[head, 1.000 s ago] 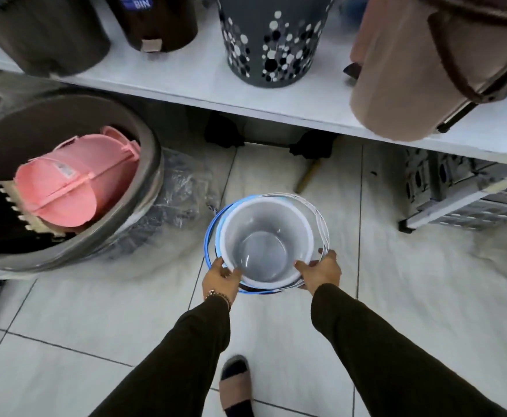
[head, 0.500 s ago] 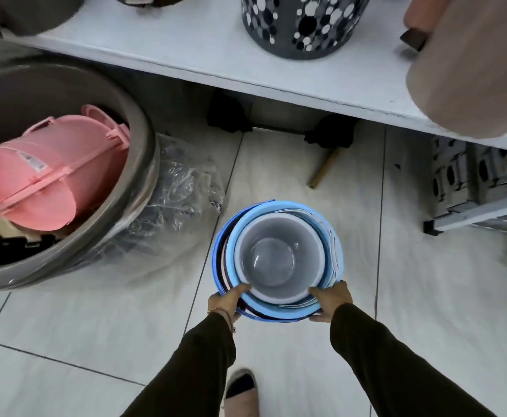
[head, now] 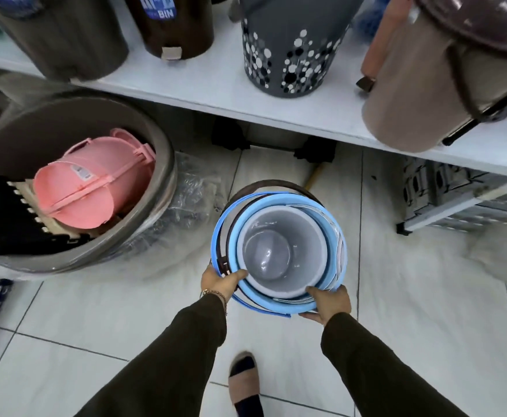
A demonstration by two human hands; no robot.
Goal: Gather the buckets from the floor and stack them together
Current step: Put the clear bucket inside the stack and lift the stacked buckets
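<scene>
A nested stack of buckets is held above the tiled floor in front of me. A grey bucket sits innermost, inside a light blue bucket, with a dark brown rim showing behind and thin handles hanging around them. My left hand grips the stack's near left rim, thumb over the edge. My right hand grips the near right rim from below. How many buckets the stack holds is hidden.
A large grey tub at left holds pink baskets and black mats. A white shelf runs across the top with bins and a dotted grey basket. Grey crates stand at right. My foot is below.
The stack has risen towards me, and the dark brown rim and blue handle now show around the blue bucket. Both hands keep their grip on the near rim.
</scene>
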